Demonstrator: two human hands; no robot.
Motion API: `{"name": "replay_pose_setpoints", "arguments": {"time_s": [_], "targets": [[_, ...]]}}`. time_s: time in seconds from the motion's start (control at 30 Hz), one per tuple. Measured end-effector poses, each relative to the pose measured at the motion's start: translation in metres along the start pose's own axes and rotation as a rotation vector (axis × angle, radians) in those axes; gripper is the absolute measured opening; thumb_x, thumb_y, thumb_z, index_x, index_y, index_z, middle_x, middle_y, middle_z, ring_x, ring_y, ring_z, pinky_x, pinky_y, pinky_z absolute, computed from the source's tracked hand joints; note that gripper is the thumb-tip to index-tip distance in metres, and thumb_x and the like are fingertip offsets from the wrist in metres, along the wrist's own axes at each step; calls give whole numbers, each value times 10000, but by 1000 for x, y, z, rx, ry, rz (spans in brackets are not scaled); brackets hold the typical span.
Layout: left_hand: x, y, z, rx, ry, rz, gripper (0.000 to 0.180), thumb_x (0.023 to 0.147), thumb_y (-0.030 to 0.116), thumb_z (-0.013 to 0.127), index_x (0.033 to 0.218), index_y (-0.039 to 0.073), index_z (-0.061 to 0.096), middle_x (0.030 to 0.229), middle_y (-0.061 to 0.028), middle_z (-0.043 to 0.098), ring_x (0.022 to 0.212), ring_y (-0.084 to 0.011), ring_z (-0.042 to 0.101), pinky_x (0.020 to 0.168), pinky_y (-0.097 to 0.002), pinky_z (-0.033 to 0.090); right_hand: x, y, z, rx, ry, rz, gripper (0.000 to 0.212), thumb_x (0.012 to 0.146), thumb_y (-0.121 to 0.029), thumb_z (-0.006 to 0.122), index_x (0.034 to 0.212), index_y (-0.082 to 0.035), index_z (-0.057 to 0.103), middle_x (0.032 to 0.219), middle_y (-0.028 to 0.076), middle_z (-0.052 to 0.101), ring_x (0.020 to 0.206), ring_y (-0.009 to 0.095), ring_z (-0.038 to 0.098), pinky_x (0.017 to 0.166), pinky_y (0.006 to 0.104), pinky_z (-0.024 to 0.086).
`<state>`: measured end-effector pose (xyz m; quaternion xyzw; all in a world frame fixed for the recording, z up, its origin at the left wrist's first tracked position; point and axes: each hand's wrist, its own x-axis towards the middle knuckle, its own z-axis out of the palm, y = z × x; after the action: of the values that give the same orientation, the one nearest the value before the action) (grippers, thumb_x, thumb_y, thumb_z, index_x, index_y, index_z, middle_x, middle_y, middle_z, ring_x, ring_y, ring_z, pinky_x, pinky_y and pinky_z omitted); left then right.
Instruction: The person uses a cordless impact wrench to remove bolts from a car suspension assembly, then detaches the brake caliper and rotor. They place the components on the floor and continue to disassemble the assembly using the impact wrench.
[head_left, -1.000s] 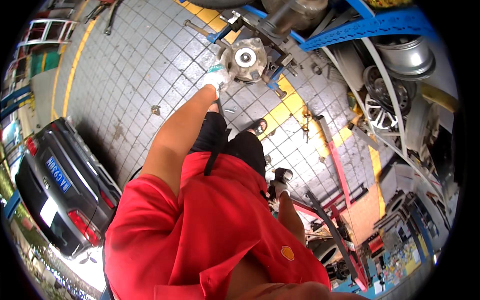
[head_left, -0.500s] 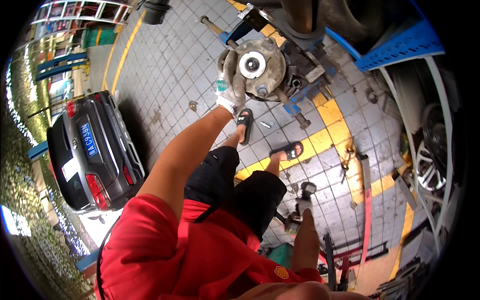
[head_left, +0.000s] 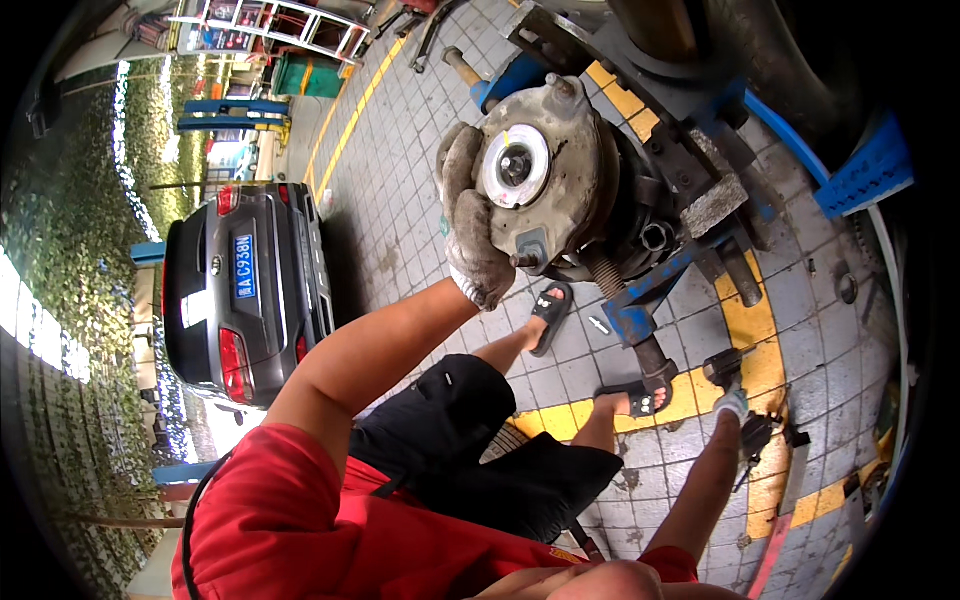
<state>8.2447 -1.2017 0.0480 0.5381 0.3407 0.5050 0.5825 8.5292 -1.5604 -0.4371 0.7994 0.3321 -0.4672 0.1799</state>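
A round, worn metal strut mount (head_left: 575, 135) with a white ring at its centre sits at the upper middle. It is held in a blue and black spring compressor (head_left: 632, 318) with threaded rods. My left hand (head_left: 470, 215), in a grimy grey-white glove, is closed round the mount's left rim. Down at the right, my right hand (head_left: 735, 402), gloved too, grips a dark power tool that looks like a cordless impact wrench (head_left: 722, 368). A thin shaft points out from the tool's front. The tool is held low, apart from the mount, and my right fingers are small and partly hidden.
A dark grey car (head_left: 270, 290) stands at the left. Past it are a ladder (head_left: 290, 30) and a green bin (head_left: 305, 77). A small light-coloured piece (head_left: 599, 325) lies on the tiles by my sandals (head_left: 550, 318). A red and grey bar (head_left: 785, 500) is at the lower right.
My right hand has come forward and to the right with the power tool, from beside my leg. The strut mount appears larger and nearer. My left hand stays on its rim.
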Motion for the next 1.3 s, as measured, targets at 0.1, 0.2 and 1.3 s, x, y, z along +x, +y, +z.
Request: {"name": "replay_pose_setpoints", "arguments": {"time_s": [0.1,0.2,1.3], "targets": [[6,-5,-17,522,34,236,670,1057,456,479,1564,47,318,1591,-184,370,1463,-354,388,1198,-499,346,-25,-12,-46,77,-5,-98,695,905,-149,608,1569,-252,427,1336,197,667,1179,374,671,988,458,549],[17,-8,-24,877,-10,481,572,1100,404,353,1490,-9,425,1509,-244,424,1406,-403,409,1179,-499,338,-14,-1,35,250,114,-98,598,875,-285,681,1435,-101,580,1327,181,682,1228,367,639,1011,437,522],[42,-5,-52,585,-86,428,513,982,445,584,1324,70,649,1406,-267,465,1204,-484,578,989,-522,518,-421,-356,-421,290,983,-885,128,867,16,650,991,-18,657,1005,155,657,944,339,623,836,439,501]]}}
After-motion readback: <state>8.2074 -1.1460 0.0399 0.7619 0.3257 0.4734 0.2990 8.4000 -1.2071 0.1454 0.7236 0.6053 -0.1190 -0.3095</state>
